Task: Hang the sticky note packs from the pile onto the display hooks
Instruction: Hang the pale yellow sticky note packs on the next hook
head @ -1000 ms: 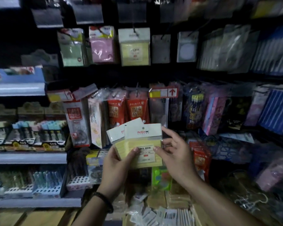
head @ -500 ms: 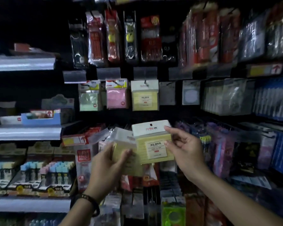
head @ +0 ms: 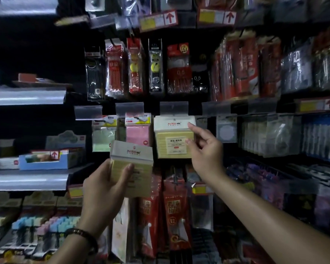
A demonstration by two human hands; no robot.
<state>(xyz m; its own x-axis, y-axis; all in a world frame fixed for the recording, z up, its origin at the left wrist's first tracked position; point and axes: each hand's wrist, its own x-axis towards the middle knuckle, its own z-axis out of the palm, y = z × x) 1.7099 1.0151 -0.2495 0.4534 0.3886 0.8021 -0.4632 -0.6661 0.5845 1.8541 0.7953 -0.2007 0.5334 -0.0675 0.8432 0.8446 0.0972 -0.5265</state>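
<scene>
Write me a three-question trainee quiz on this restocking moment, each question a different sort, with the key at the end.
1. True or false: the left hand holds a pink pack.
2. Which colour pack hangs directly left of the yellow pack that the right hand pinches at its right edge? A pink, B blue, C black.
3. Fill in: the beaded bracelet is on the ___ wrist.
Key: 1 false, its grip is on a second yellow pack; 2 A, the pink pack; 3 left.
</scene>
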